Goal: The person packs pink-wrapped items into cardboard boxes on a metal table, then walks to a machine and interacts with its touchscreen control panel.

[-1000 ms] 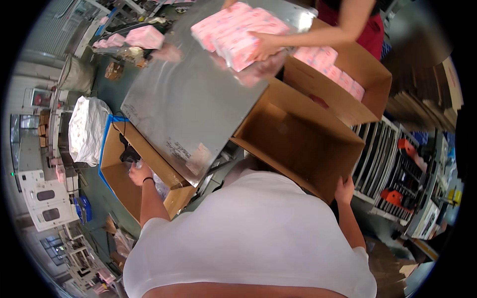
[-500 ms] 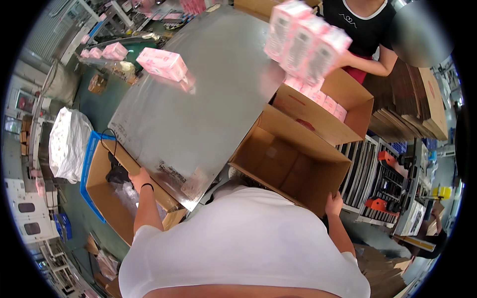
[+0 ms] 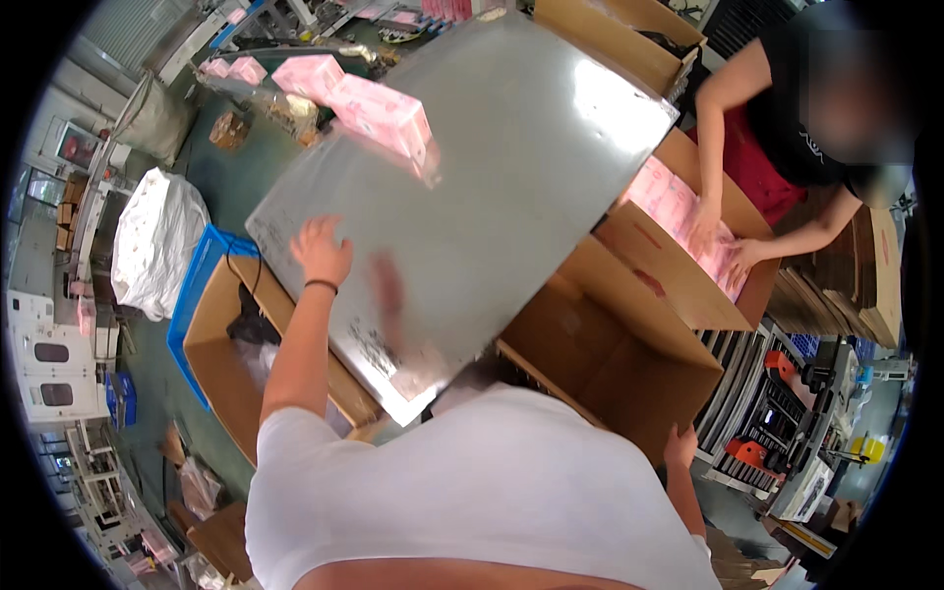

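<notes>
My left hand (image 3: 323,248) is held over the grey metal table (image 3: 472,197), empty, with its fingers spread. Beyond it, a pink wrapped pack (image 3: 379,116) lies at the table's far left edge, and another pink pack (image 3: 307,77) is right behind it. At lower right, my right hand (image 3: 680,446) grips the near right edge of an open cardboard box (image 3: 629,364), whose visible inside holds nothing. Alongside is a second cardboard box (image 3: 678,280) with pink packs (image 3: 669,202) in it. A co-worker's two hands press on those packs.
Left of the table, an open carton (image 3: 221,364) with dark and clear plastic sits in a blue crate (image 3: 187,285). A white sack (image 3: 157,246) stands behind it. At right are a roller conveyor (image 3: 723,383) and stacked flat cardboard (image 3: 880,265). Another carton (image 3: 600,39) stands at the far edge.
My left hand has left the carton's edge and reached forward over the table. The co-worker has lowered the raised pink packs into the second box. A second pink pack has come up behind the first.
</notes>
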A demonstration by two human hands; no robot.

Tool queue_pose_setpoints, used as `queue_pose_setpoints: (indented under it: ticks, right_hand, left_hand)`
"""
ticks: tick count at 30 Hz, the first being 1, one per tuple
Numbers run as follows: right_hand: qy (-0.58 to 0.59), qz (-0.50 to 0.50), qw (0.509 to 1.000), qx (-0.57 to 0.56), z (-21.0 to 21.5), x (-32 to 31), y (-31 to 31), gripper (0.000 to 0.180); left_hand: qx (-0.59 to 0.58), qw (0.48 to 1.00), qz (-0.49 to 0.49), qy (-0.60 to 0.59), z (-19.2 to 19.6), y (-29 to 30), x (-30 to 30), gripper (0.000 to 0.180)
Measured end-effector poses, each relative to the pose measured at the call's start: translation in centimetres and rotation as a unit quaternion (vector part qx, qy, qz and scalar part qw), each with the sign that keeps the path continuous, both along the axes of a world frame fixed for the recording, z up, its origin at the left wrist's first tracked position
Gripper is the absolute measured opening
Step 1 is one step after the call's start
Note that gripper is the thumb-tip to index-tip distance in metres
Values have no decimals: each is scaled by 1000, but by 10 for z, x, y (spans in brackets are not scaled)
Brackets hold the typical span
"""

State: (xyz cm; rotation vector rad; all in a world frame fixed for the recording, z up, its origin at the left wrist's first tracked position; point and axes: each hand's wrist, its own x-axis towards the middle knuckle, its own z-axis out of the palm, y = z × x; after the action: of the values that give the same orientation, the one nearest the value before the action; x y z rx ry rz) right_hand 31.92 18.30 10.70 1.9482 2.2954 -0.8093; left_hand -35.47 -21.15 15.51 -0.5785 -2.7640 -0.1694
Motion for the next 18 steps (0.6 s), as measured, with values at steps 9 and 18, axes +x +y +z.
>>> queue_pose_setpoints:
  ticks: [9, 18]
  right_hand:
    - [-4, 112, 951, 287, 77, -123, 2, 54]
    - [225, 224, 938, -138, 85, -408, -40, 58]
  left_hand:
    - [-192, 920, -337, -61, 42, 187, -199, 69]
    - [16, 976, -185, -111, 48, 230, -202, 70]
